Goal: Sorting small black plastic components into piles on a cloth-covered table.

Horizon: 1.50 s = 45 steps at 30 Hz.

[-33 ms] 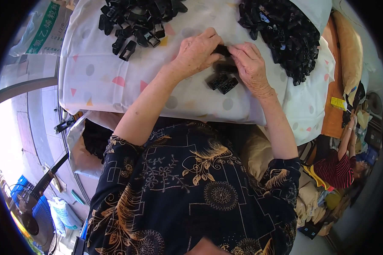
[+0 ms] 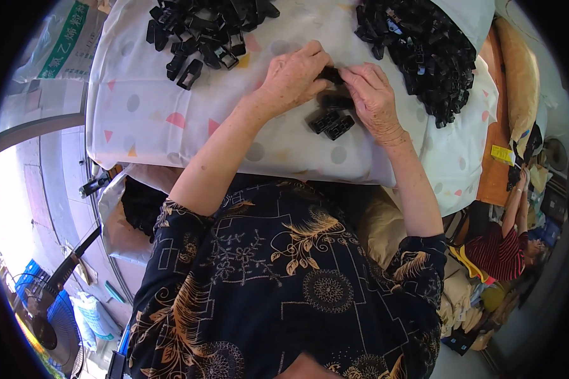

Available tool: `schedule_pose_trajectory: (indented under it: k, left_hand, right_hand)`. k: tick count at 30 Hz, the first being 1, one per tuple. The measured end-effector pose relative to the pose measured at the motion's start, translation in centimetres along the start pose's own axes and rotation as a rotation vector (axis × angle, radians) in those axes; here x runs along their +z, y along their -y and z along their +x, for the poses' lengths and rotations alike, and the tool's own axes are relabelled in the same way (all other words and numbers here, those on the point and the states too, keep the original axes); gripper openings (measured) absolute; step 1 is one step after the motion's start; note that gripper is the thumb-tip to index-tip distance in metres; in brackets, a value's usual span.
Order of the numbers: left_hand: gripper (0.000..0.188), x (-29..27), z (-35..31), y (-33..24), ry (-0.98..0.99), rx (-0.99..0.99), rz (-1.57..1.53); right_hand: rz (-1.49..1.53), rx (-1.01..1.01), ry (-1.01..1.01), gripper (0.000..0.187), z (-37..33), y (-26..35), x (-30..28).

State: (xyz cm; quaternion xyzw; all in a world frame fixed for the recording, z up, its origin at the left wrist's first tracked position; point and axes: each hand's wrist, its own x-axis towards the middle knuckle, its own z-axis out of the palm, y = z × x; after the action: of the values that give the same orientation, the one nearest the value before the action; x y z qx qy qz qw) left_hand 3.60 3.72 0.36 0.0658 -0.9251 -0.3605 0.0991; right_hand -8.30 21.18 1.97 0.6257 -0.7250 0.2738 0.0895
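Observation:
Above the patterned tablecloth (image 2: 259, 151), my left hand (image 2: 295, 74) and my right hand (image 2: 371, 98) meet at a small black plastic part (image 2: 330, 75). Fingers of both hands are closed on it, and they cover much of its shape. Just below, near my right palm, several similar black plastic pieces (image 2: 332, 124) lie close together on the cloth. A loose pile of black plastic parts (image 2: 202, 31) spreads beyond my left hand. Another, denser heap of black parts (image 2: 423, 57) lies at the far right.
Left of the table hangs an open bag (image 2: 123, 234) with dark contents. A fan (image 2: 47, 316) stands at the lower left, beside white-and-blue sacks (image 2: 97, 319). On the right, a person in a striped top (image 2: 496, 252) works near piled sacks and an orange-brown board (image 2: 492, 126).

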Motion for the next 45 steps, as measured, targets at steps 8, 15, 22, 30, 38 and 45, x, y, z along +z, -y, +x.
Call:
schedule_pose_trajectory:
  k: [8,15,22,30,38,45]
  left_hand:
    - [0.031,0.0,0.2,0.6,-0.060,0.054,0.067]
    - [0.030,1.5,-2.0,-0.2,-0.072,0.070,0.121]
    - [0.035,-0.1,-5.3,-0.7,-0.197,0.050,0.079]
    - [0.023,-7.7,-4.9,6.9,-0.387,-0.126,0.573]
    - [0.026,-8.8,-4.9,6.2,-0.153,-0.059,0.637]
    - [0.027,-4.6,-3.6,4.0,-0.157,0.104,0.523]
  right_hand:
    - [-0.111,-0.020,0.113,0.036,-0.2,-0.4,0.4]
    - [-0.033,0.007,0.118,0.039,-2.3,1.3,0.2]
    - [0.000,0.310,-0.118,0.023,-2.6,-2.9,-0.3]
    - [-0.305,0.706,-0.065,0.039,2.0,-7.6,2.8]
    - [-0.187,0.398,-0.081,0.027,0.2,-6.8,1.8]
    - [-0.031,0.315,-0.097,0.027,-2.9,-5.3,0.4]
